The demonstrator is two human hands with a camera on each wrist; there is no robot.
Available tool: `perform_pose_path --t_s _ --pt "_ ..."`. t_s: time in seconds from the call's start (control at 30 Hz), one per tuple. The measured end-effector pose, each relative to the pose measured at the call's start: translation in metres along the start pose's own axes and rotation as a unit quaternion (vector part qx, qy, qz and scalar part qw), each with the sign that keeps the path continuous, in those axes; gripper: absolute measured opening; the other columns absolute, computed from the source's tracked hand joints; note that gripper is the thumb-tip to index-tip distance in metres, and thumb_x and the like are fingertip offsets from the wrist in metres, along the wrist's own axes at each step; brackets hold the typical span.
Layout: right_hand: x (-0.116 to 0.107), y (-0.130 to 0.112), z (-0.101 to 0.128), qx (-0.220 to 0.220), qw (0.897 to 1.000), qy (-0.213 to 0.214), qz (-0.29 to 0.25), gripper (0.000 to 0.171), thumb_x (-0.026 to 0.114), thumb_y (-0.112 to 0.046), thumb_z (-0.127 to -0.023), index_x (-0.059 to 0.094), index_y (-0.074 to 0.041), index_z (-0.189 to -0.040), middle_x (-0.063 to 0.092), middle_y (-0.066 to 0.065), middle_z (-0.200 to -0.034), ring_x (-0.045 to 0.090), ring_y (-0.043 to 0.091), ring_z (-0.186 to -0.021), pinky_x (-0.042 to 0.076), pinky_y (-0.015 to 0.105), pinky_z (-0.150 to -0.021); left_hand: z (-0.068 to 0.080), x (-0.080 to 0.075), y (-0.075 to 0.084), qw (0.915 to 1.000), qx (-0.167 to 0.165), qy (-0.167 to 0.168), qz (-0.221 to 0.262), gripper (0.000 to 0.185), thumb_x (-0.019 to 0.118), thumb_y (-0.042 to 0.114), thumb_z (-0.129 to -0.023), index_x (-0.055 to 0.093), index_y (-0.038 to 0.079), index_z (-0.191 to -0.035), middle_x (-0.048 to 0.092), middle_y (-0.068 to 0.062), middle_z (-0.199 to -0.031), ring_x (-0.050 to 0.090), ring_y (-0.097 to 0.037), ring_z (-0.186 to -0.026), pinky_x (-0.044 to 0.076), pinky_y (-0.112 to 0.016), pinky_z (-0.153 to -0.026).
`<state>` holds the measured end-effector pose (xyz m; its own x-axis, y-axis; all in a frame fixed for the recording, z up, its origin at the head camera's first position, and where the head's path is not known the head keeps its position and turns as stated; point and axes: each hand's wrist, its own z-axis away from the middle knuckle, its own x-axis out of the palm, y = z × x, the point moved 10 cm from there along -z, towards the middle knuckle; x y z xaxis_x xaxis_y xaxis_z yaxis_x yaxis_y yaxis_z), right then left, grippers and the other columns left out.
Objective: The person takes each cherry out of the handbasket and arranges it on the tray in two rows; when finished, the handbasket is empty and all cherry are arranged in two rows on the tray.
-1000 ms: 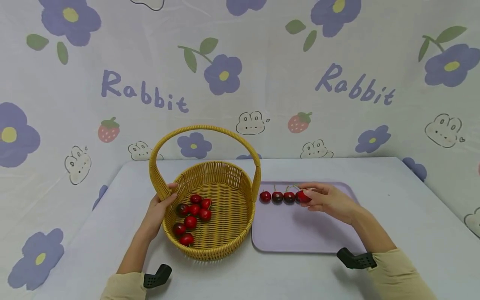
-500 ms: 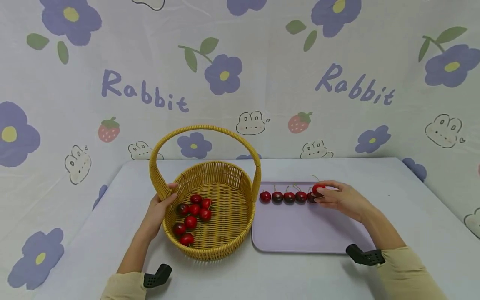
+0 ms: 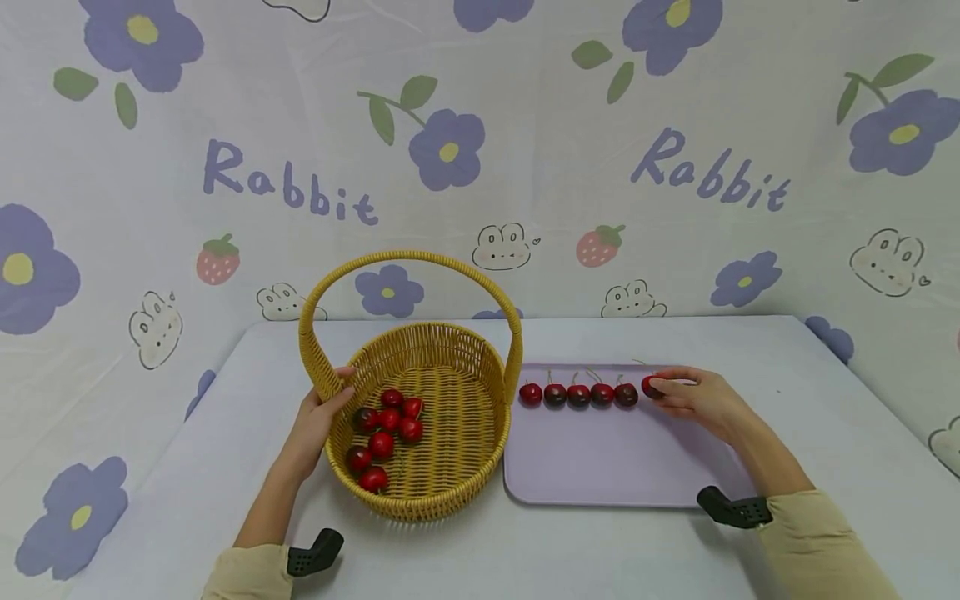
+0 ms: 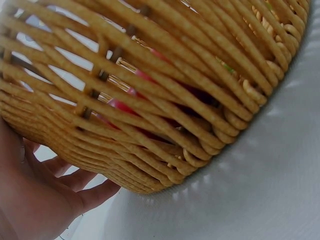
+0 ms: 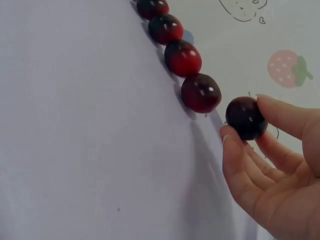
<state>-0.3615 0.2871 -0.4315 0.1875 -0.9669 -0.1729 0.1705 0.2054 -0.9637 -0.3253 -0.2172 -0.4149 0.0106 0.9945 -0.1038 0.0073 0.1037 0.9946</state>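
Observation:
A woven yellow basket [image 3: 450,467] with a tall handle holds several red cherries [image 3: 386,429]. My left hand [image 3: 318,421] grips its left rim, thumb inside and fingers on the outer wall [image 4: 150,100]. To the right lies a lilac tray [image 3: 600,467] with a row of cherries [image 3: 578,394] along its far edge. At the row's right end, my right hand [image 3: 663,390] pinches a dark cherry [image 5: 245,117] between thumb and fingertips. Whether this cherry touches the tray cannot be told.
The basket and tray stand side by side on a pale table [image 3: 825,400]. A flower-and-rabbit printed cloth [image 3: 480,167] hangs right behind the table's far edge. The basket handle [image 3: 408,260] arches over the basket.
My right hand slid rightwards along the tray's far edge. The row grew from four cherries to five, and the cherry in my fingers came down at its right end. The left hand stayed put.

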Motion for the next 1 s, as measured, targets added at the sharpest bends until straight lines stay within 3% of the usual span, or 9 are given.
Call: perform_pose_path --t_s 0.37,0.57,0.8,1.0 --pt "-0.0001 0.0084 -0.0044 0.004 0.999 -0.001 0.041 0.042 0.064 -0.015 -0.093 0.051 0.016 -0.119 0.066 0.001 -0.092 0.064 0.011 -0.079 0.053 0.027 -0.074 0.0002 0.0005 -0.0007 1.0000 -0.005 0.000 0.003 0.041 0.041 0.017 -0.103 0.035 0.004 -0.141 0.033 -0.016 -0.145 0.030 -0.025 -0.129 0.017 -0.042 -0.108" --pt "-0.0009 0.0060 -0.0067 -0.001 0.997 0.019 0.079 0.043 0.067 -0.018 -0.091 0.055 0.016 -0.114 0.066 0.004 -0.091 0.063 0.012 -0.076 0.053 0.026 -0.070 -0.0004 0.0000 -0.0016 1.0000 -0.007 0.001 0.004 0.041 0.041 0.017 -0.103 0.035 0.004 -0.141 0.033 -0.016 -0.145 0.030 -0.025 -0.129 0.017 -0.042 -0.108" --pt "0.0001 0.0031 -0.0073 -0.003 0.991 0.032 0.130 0.045 0.064 -0.019 -0.093 0.054 0.018 -0.118 0.067 0.004 -0.094 0.062 0.009 -0.077 0.052 0.024 -0.068 0.0003 0.0006 -0.0008 1.0000 -0.007 0.000 0.005 0.041 0.041 0.017 -0.103 0.035 0.003 -0.141 0.033 -0.017 -0.145 0.030 -0.026 -0.130 0.017 -0.044 -0.108" --pt "-0.0009 0.0008 -0.0063 -0.005 0.990 0.045 0.131 0.046 0.062 -0.018 -0.093 0.049 0.017 -0.121 0.066 0.005 -0.093 0.062 0.011 -0.077 0.052 0.025 -0.067 0.0003 0.0004 -0.0002 1.0000 -0.006 0.000 0.005 0.041 0.041 0.017 -0.103 0.035 0.003 -0.141 0.033 -0.017 -0.145 0.030 -0.027 -0.129 0.017 -0.044 -0.108"
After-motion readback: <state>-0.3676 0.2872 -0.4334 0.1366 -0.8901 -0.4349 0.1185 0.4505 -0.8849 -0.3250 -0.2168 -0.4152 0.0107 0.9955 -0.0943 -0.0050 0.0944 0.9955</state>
